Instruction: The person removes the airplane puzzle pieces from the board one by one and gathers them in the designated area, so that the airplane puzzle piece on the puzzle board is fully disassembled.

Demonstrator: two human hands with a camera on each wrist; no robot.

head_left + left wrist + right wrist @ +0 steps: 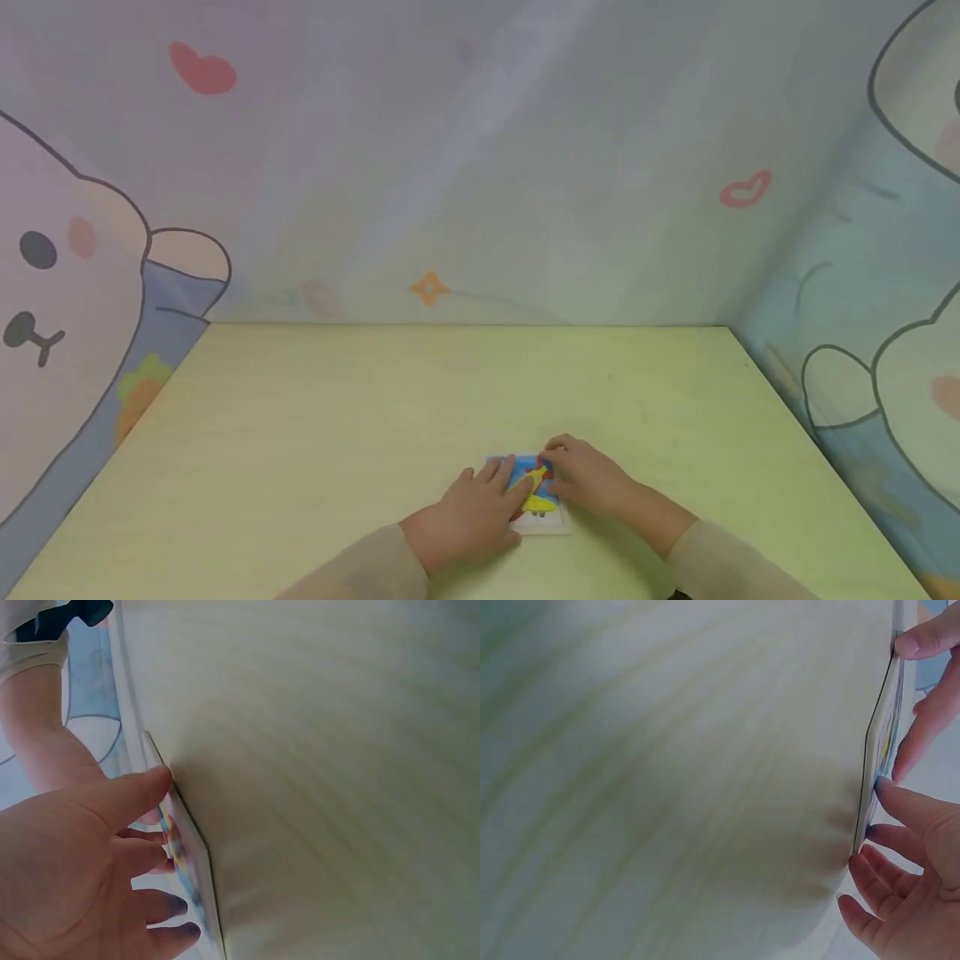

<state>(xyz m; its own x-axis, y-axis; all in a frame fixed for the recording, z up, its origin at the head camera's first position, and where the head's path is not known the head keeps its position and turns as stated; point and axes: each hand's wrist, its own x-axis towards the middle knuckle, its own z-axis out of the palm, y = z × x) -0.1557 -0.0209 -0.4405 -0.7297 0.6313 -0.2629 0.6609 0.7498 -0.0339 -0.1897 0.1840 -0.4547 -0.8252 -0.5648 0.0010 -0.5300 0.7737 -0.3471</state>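
Observation:
A small square picture board (551,527) with a pale border lies flat on the table. Its picture is blue, red and yellow, and the left part is hidden under my left hand (474,512). That hand rests across the board with its fingers spread and nearly straight, thumb at the near edge. At the upper right corner is my right hand (592,479), fingers bent. In the right wrist view its thumb and a fingertip touch the face of the board (873,754), apart from each other, and another finger meets the edge. Whether it pinches a piece is hidden.
The board lies on a pale yellow table (337,417), towards its near side. Fabric walls (465,167) with printed bears, hearts and a star stand along the back and both sides. A dark object (681,594) shows at the right sleeve.

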